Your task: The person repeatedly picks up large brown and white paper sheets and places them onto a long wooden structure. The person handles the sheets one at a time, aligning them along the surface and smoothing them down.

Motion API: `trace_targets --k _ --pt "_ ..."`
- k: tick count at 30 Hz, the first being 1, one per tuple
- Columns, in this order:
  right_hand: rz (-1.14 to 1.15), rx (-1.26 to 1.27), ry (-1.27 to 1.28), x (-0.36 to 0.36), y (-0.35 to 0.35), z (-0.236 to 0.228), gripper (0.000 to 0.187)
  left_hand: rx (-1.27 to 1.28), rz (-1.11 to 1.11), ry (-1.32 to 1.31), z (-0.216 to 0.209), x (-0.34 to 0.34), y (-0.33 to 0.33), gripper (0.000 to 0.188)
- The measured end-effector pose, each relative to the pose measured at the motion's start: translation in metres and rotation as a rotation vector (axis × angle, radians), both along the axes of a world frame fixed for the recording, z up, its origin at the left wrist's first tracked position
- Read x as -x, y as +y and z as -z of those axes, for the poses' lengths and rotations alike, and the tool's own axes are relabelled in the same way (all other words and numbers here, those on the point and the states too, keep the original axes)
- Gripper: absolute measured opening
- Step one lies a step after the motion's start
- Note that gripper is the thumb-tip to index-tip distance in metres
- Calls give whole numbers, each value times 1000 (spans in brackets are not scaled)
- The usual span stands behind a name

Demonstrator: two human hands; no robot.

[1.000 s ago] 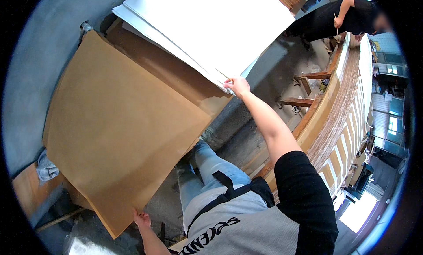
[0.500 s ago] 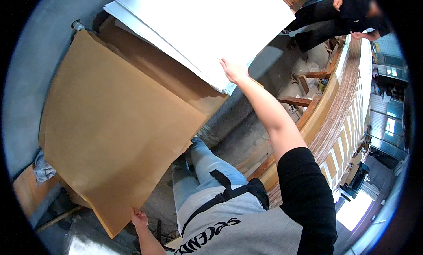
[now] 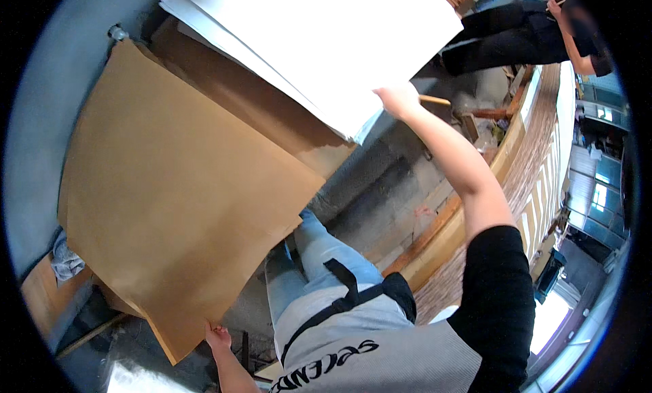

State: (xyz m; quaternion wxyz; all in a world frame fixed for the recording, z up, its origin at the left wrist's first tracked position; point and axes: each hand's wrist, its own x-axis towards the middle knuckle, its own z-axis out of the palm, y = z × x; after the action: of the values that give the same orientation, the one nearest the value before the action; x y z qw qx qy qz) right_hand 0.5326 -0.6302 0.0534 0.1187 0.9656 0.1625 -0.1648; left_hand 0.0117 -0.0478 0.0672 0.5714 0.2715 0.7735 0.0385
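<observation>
My left hand (image 3: 219,337) pinches the near bottom corner of a large brown board (image 3: 170,196) that leans out in front of me. My right hand (image 3: 396,98) is stretched forward and grips the lower edge of a stack of big white sheets (image 3: 319,40), which lean over a second brown board (image 3: 265,115) behind the first. My legs in blue jeans (image 3: 309,257) show below the boards.
A grey wall (image 3: 61,74) stands behind the boards at the left. Wooden frames and rails (image 3: 468,182) run along the right, over a dusty concrete floor (image 3: 380,182). Another person in black clothes (image 3: 516,33) stands at the upper right. A crumpled cloth (image 3: 66,260) lies at the left.
My right hand has moved up and to the right along the white sheets' edge, lifting them. The left hand stays on the brown board's corner. The other person has shifted.
</observation>
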Motion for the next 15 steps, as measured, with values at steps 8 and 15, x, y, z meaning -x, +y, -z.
trace_targets --k 8,15 --pt "124 -231 10 43 34 72 38 33 73 -6 -4 13 18 23" --pt "57 263 354 23 -49 -14 26 34 54 -24 1 7 5 22"
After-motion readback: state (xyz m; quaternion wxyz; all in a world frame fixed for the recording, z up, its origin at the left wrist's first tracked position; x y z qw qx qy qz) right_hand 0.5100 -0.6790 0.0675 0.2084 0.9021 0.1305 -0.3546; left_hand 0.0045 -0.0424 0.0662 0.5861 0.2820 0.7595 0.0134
